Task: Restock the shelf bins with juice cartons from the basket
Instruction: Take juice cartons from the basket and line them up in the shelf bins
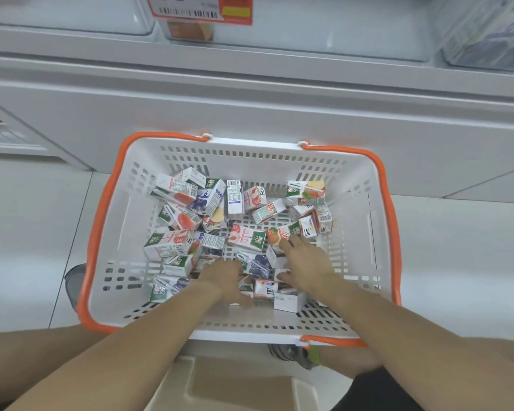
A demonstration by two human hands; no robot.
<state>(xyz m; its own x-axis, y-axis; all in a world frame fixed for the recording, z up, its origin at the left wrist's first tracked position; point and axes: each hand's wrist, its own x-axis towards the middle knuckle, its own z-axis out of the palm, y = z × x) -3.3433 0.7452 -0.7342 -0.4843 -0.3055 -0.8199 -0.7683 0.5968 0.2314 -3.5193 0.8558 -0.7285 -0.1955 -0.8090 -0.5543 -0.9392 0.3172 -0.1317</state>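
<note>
A white basket with an orange rim [389, 221] stands on the floor below the shelf, holding several small juice cartons in a loose heap. My left hand [224, 278] reaches down among the near cartons beside a purple grape carton [258, 262]; its fingers point down out of sight and its thumb lies near a small carton [247, 287]. My right hand [306, 262] lies spread over the cartons, fingertips touching an orange-fruit carton [275, 235]. Clear shelf bins [324, 40] run along the top; one orange carton [190, 32] shows inside the middle bin.
An orange price tag [202, 10] hangs on the bin front. The grey shelf base [250, 108] rises right behind the basket. My shoes [74, 281] flank the basket on the tiled floor, and a pale plastic stool [220, 381] sits beneath me.
</note>
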